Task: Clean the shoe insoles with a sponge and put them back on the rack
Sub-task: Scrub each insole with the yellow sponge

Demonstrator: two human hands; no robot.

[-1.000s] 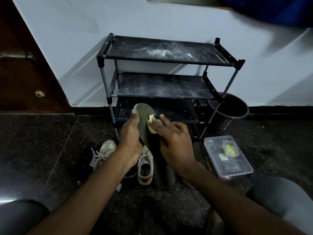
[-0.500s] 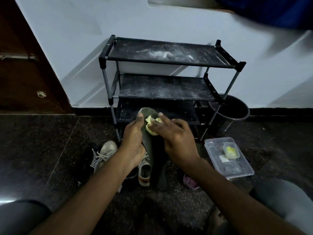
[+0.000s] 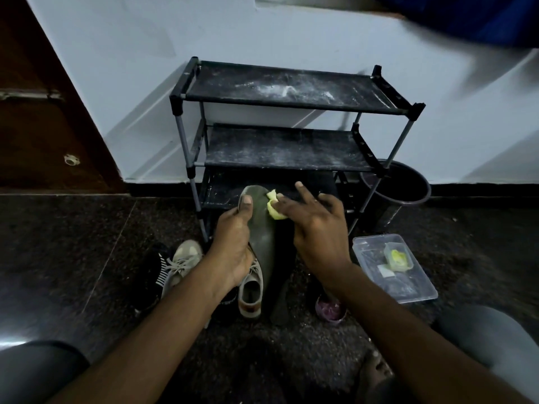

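Observation:
A dark olive insole [image 3: 262, 237] stands tilted in front of the rack's bottom shelf. My left hand [image 3: 233, 246] grips its left edge, thumb on its top. My right hand [image 3: 315, 225] pinches a small yellow sponge [image 3: 273, 206] against the insole's upper right edge, other fingers spread. A second dark insole [image 3: 283, 287] lies just right of the first, partly hidden. The black three-shelf rack [image 3: 285, 147] stands against the white wall, its shelves dusty.
Beige sneakers [image 3: 186, 258] and a dark striped shoe [image 3: 154, 272] lie on the floor at left. A clear plastic box [image 3: 408, 287] with a small yellow-filled container sits at right. A black bucket [image 3: 396, 193] stands beside the rack. A small pink bowl [image 3: 329, 309] lies under my right wrist.
The sponge has slid up the insole toward its top right edge, and my right fingers have spread. My left hand keeps its hold.

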